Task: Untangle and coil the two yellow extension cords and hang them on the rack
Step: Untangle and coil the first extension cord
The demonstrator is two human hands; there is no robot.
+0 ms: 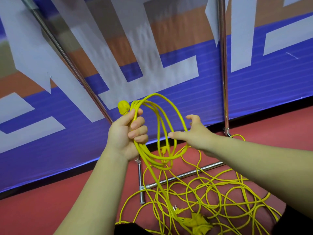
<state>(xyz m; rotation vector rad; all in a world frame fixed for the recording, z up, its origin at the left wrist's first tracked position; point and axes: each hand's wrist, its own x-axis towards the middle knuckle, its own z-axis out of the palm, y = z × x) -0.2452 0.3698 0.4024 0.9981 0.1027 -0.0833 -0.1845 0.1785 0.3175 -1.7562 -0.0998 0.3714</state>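
My left hand (129, 133) grips a bundle of several yellow cord loops (162, 126), held up at chest height. The cord's round yellow socket end (123, 107) sticks out above my fist. My right hand (194, 134) is open, its fingers spread beside the right side of the loops, the outer strand running across its palm. From the coil a strand drops to a tangled heap of yellow cord (211, 195) on the red floor. A yellow plug (177, 210) and a yellow cloth-like lump (197, 223) lie in the heap.
The chrome rack stands behind the cords: a slanted pole (71, 65), an upright pole (223, 65), and a base bar (183, 175) on the floor under the tangle. A blue, white and orange banner wall (254, 92) closes off the back.
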